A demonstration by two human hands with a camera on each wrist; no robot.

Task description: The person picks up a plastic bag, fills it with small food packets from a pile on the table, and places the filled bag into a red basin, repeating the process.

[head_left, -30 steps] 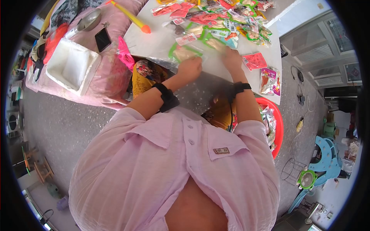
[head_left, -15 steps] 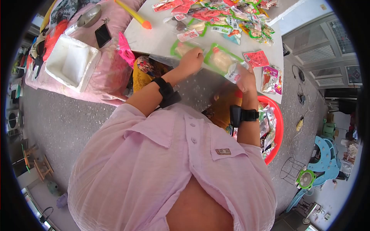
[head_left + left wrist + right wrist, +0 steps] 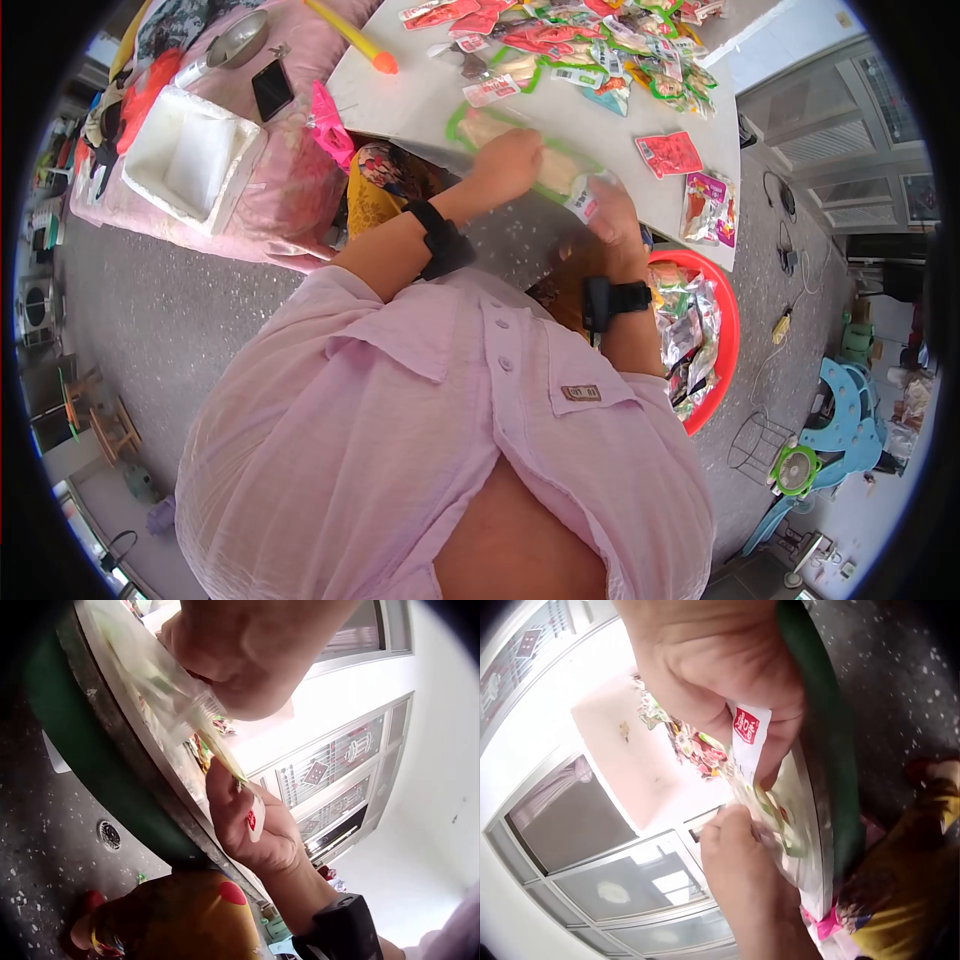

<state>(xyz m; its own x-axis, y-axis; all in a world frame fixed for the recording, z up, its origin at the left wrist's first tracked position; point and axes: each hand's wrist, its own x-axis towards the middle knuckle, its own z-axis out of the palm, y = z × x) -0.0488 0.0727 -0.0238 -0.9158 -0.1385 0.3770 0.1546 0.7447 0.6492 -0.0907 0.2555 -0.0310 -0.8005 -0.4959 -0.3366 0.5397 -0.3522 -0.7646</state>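
Note:
In the head view the right hand [image 3: 610, 212] pinches the white-labelled end of a green-edged packet [image 3: 558, 170] with pale contents. The left hand [image 3: 507, 163], its fingers curled, grips clear plastic at the packet's other end. Beyond the left hand, a second green-edged pale packet [image 3: 478, 127] lies at the table edge. The right wrist view shows the label [image 3: 748, 729] between the thumb and fingers of the right hand [image 3: 720, 660]. How the clear plastic and the packet join is hidden by the left hand.
Many colourful packets [image 3: 560, 45] are heaped on the white table [image 3: 420, 90]. A red packet [image 3: 669, 154] and a purple one [image 3: 708, 208] lie at its right. Below stands a red basin [image 3: 731, 330] of packets; a white foam box [image 3: 190, 160] rests on pink cloth.
The right hand first drew a green-edged packet away from the table toward the body, then moved slightly left. The left hand has shifted right, onto the packet's near side.

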